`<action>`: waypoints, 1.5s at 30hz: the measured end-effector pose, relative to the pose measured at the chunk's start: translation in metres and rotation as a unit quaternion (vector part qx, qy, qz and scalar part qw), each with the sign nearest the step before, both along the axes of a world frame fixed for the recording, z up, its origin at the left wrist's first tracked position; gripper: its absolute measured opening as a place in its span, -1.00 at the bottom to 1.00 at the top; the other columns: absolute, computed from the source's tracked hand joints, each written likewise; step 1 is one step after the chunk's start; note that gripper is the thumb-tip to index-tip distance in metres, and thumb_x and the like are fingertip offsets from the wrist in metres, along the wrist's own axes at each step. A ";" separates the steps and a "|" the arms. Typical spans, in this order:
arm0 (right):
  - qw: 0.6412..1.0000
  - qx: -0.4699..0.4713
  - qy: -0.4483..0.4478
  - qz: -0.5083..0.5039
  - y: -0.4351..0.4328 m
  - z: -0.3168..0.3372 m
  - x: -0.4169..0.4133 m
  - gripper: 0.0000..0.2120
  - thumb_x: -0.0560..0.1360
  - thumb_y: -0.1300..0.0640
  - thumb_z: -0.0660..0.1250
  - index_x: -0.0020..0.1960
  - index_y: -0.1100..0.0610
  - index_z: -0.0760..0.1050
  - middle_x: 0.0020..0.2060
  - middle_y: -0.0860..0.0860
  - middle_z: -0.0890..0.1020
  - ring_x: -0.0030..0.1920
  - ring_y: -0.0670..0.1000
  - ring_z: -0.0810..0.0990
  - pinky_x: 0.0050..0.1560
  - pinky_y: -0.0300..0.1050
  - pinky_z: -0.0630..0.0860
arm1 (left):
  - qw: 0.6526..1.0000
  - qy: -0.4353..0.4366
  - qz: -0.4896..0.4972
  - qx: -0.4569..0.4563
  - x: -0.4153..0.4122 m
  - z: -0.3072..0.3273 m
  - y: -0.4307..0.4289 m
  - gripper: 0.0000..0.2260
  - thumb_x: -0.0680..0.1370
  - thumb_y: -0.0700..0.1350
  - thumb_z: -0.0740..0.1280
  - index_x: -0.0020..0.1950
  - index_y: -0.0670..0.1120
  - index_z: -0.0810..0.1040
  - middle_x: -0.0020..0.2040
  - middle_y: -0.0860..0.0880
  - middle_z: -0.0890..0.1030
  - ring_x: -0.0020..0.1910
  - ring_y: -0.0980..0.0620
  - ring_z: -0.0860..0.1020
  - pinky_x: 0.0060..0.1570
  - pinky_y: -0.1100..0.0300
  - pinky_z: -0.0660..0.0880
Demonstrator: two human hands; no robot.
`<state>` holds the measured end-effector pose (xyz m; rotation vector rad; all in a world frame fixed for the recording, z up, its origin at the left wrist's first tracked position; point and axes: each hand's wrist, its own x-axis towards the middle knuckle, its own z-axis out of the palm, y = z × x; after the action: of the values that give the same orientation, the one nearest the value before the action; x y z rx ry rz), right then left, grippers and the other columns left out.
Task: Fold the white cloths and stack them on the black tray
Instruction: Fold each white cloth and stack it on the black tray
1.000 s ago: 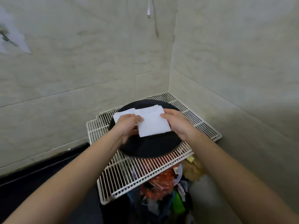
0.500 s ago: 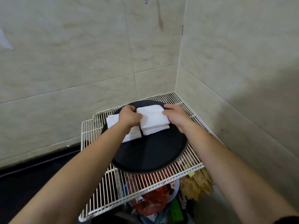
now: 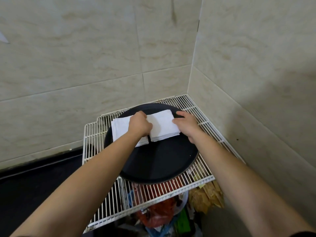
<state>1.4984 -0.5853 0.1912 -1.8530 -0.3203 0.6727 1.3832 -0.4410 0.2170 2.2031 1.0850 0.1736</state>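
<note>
White cloths (image 3: 160, 124), folded into flat rectangles, lie in two stacks side by side on the far half of the round black tray (image 3: 153, 165). A narrow gap separates the stacks. The left stack (image 3: 122, 130) is the thinner one, and its far left corner reaches past the tray's rim over the white wire rack (image 3: 206, 135) that carries the tray. The right stack (image 3: 164, 129) is thicker and lies wholly on the tray.

My left hand (image 3: 139, 124) rests over the gap, on the left edge of the right stack, knuckles up and fingers curled under. The fingertips are hidden, so I cannot tell whether they pinch any cloth. My right hand (image 3: 185, 124) is at the right edge of the same stack. Its fingers are bent against that edge and hold it, and the thumb lies on the far side over the bare tray.

The near half of the tray is bare. The rack sits in a corner of beige tiled walls (image 3: 85, 65). Below its near edge I see red wrappers (image 3: 157, 212) and, to the right, crumpled brown paper (image 3: 206, 197). A black surface (image 3: 34, 182) runs along the left.
</note>
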 end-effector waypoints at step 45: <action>0.554 0.117 -0.649 0.508 0.230 0.069 -0.840 -0.13 0.52 -0.45 0.03 0.63 -0.07 -0.25 0.58 0.19 -0.32 0.57 0.27 -0.34 0.54 0.29 -0.27 | 0.781 0.306 0.413 0.356 -0.982 0.069 -0.001 -0.28 0.54 0.43 -0.17 0.63 0.11 -0.14 0.61 -0.12 -0.29 0.58 -0.22 -0.29 0.45 -0.42 -0.14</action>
<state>0.6588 -0.3548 0.2598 -1.3832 -2.4436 -0.2573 0.4009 -0.4421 0.2864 2.2558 2.7045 0.2861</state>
